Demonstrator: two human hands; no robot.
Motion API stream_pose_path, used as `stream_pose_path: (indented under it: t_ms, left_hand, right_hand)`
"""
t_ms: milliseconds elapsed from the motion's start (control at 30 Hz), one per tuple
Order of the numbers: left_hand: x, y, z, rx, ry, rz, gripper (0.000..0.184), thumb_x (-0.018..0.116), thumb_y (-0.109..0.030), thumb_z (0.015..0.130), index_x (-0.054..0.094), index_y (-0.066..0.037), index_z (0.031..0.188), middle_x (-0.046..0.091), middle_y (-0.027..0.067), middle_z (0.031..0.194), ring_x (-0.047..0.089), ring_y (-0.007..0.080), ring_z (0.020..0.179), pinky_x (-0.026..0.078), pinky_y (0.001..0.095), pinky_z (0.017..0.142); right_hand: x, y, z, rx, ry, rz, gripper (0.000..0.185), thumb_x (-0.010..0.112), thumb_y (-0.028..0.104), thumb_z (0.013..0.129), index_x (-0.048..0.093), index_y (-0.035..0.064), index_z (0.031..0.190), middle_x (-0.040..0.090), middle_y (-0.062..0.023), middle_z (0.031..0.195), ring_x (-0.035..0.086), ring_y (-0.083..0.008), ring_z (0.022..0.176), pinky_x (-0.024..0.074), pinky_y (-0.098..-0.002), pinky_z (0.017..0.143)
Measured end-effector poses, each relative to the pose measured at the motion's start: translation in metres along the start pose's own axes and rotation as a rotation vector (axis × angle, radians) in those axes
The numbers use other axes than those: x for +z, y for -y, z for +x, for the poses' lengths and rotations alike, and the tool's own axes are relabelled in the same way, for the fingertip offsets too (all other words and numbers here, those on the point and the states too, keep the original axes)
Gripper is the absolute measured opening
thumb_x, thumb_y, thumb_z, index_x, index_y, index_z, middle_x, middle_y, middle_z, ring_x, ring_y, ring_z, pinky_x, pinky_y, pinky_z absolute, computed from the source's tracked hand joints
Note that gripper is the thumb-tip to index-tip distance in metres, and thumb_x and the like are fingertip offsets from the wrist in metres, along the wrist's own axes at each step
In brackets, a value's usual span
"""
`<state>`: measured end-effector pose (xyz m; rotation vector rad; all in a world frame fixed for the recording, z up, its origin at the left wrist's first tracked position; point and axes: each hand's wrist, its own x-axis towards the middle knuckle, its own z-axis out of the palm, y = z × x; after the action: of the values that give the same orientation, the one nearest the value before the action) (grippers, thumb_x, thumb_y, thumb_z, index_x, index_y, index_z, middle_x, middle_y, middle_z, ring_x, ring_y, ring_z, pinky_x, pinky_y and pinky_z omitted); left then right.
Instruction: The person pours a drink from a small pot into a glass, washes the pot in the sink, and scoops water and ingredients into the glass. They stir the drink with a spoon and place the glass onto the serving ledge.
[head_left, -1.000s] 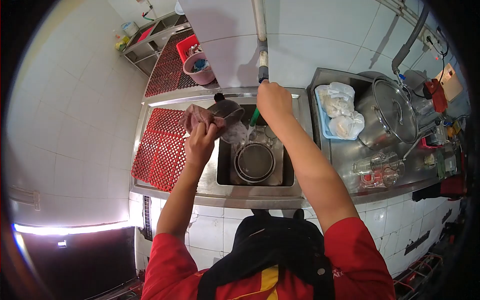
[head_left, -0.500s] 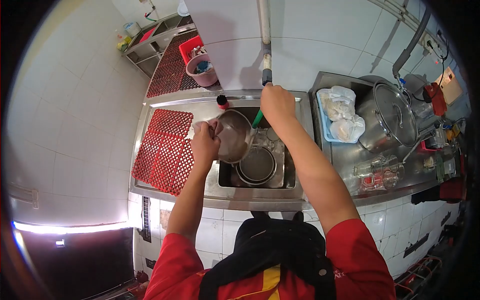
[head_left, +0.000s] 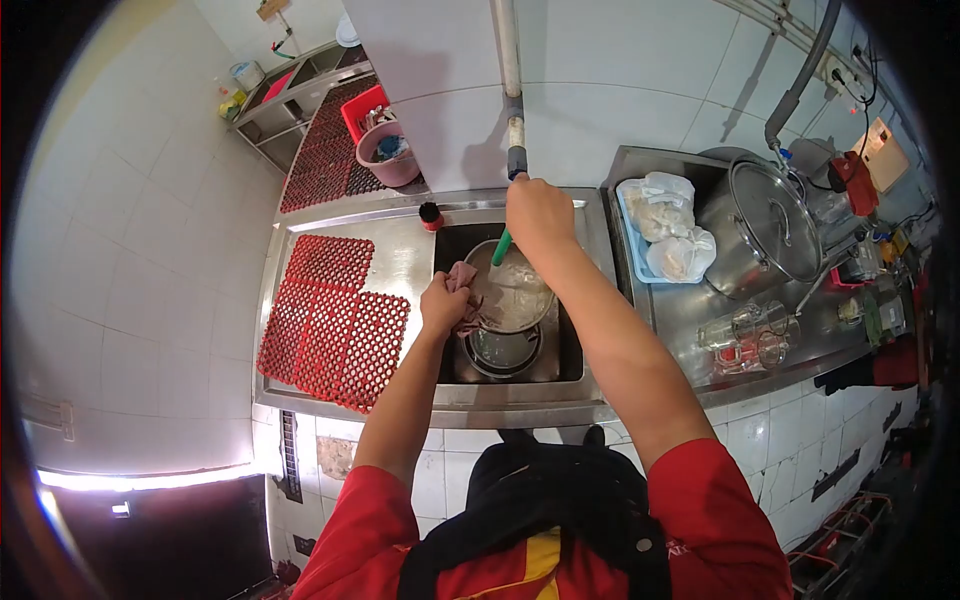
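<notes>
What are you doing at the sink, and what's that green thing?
A person is rinsing a round metal bowl over the sink. The left hand holds a pinkish cloth against the bowl's edge. The right hand grips the green hose, which points down into the bowl; there seems to be water in it. Another round metal vessel sits lower in the sink, partly hidden. Red mats lie on the steel counter to the left.

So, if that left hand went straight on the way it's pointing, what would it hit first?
Most likely the round metal vessel: the left hand, holding a pinkish cloth, is right at its left edge. From this single view, I can't tell whether the fingers already touch it.
</notes>
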<state>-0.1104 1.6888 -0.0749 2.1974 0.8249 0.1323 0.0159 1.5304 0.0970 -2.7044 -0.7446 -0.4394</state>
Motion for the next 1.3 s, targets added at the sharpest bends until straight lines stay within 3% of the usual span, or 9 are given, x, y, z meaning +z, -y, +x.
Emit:
stream_pose_path:
  t_ms: [467, 667, 733, 833, 1000, 1100, 1167, 1200, 1300]
  left_hand:
    - [-0.006, 0.004, -0.013, 0.085, -0.321, -0.174, 0.039, 0.069, -0.022, 0.078, 0.061, -0.001, 0.111, 0.072, 0.0223, 0.095, 0.071, 0.0357, 0.089, 0.054, 0.0411, 0.082]
    - [0.013, 0.016, -0.012, -0.040, -0.262, -0.280, 0.036, 0.069, -0.022, 0.077, 0.061, -0.001, 0.106, 0.072, 0.0208, 0.094, 0.070, 0.0348, 0.086, 0.054, 0.0417, 0.080]
    - [0.015, 0.018, -0.014, -0.066, -0.220, -0.298, 0.037, 0.070, -0.022, 0.077, 0.062, 0.000, 0.106, 0.072, 0.0199, 0.094, 0.070, 0.0331, 0.086, 0.054, 0.0409, 0.080]
    - [0.011, 0.016, -0.016, -0.098, -0.131, -0.267, 0.038, 0.070, -0.022, 0.077, 0.063, 0.000, 0.106, 0.072, 0.0181, 0.094, 0.070, 0.0297, 0.085, 0.054, 0.0395, 0.080]
    - [0.011, 0.036, -0.002, -0.156, 0.003, -0.320, 0.038, 0.069, -0.022, 0.076, 0.064, 0.001, 0.106, 0.072, 0.0173, 0.094, 0.070, 0.0278, 0.084, 0.054, 0.0387, 0.079]
    - [-0.002, 0.037, 0.005, -0.168, 0.047, -0.434, 0.038, 0.069, -0.022, 0.076, 0.064, 0.001, 0.106, 0.072, 0.0191, 0.095, 0.071, 0.0304, 0.085, 0.055, 0.0395, 0.080]
    - [-0.023, 0.019, 0.001, 0.012, -0.107, -0.102, 0.033, 0.069, -0.020, 0.079, 0.062, 0.003, 0.102, 0.072, 0.0198, 0.094, 0.070, 0.0288, 0.082, 0.054, 0.0387, 0.077]
    - [-0.029, 0.010, 0.000, 0.088, -0.167, -0.014, 0.036, 0.068, -0.022, 0.078, 0.062, 0.002, 0.103, 0.071, 0.0229, 0.092, 0.071, 0.0364, 0.083, 0.054, 0.0424, 0.077]
    - [-0.038, -0.009, -0.002, 0.173, -0.223, 0.047, 0.037, 0.068, -0.025, 0.077, 0.063, -0.001, 0.104, 0.070, 0.0252, 0.091, 0.069, 0.0430, 0.086, 0.054, 0.0457, 0.078]
  right_hand:
    - [0.000, 0.000, -0.002, 0.000, -0.014, 0.006, 0.020, 0.059, 0.007, 0.091, 0.071, -0.0059, 0.100, 0.074, -0.0162, 0.079, 0.075, -0.0292, 0.072, 0.0595, -0.0380, 0.060]
    - [-0.001, 0.001, -0.002, 0.007, -0.032, -0.011, 0.019, 0.059, 0.007, 0.091, 0.071, -0.0058, 0.099, 0.073, -0.0157, 0.077, 0.075, -0.0294, 0.071, 0.0595, -0.0375, 0.060]
    - [-0.002, 0.000, -0.001, 0.026, 0.050, 0.053, 0.021, 0.057, 0.005, 0.091, 0.066, -0.0073, 0.104, 0.072, -0.0198, 0.082, 0.074, -0.0351, 0.076, 0.0597, -0.0434, 0.065]
    - [0.001, 0.001, -0.002, 0.015, -0.032, -0.001, 0.019, 0.058, 0.007, 0.092, 0.071, -0.0054, 0.097, 0.074, -0.0157, 0.077, 0.075, -0.0298, 0.071, 0.0597, -0.0380, 0.060]
    - [0.002, 0.001, -0.002, 0.027, -0.011, -0.009, 0.020, 0.058, 0.007, 0.092, 0.071, -0.0061, 0.100, 0.074, -0.0152, 0.078, 0.075, -0.0300, 0.072, 0.0596, -0.0383, 0.060]
    - [0.003, -0.002, -0.001, 0.022, 0.012, 0.019, 0.021, 0.057, 0.006, 0.091, 0.068, -0.0070, 0.103, 0.073, -0.0172, 0.079, 0.074, -0.0324, 0.073, 0.0595, -0.0406, 0.062]
    - [0.003, -0.003, 0.000, 0.024, 0.044, 0.056, 0.022, 0.056, 0.005, 0.090, 0.065, -0.0075, 0.105, 0.072, -0.0192, 0.081, 0.074, -0.0348, 0.074, 0.0593, -0.0429, 0.064]
    - [0.003, -0.003, 0.000, 0.020, 0.044, 0.063, 0.022, 0.056, 0.005, 0.090, 0.065, -0.0077, 0.106, 0.072, -0.0195, 0.081, 0.074, -0.0347, 0.075, 0.0593, -0.0430, 0.064]
    - [0.004, -0.001, -0.001, 0.008, 0.015, 0.051, 0.021, 0.057, 0.005, 0.091, 0.067, -0.0080, 0.104, 0.072, -0.0178, 0.079, 0.074, -0.0324, 0.073, 0.0593, -0.0412, 0.062]
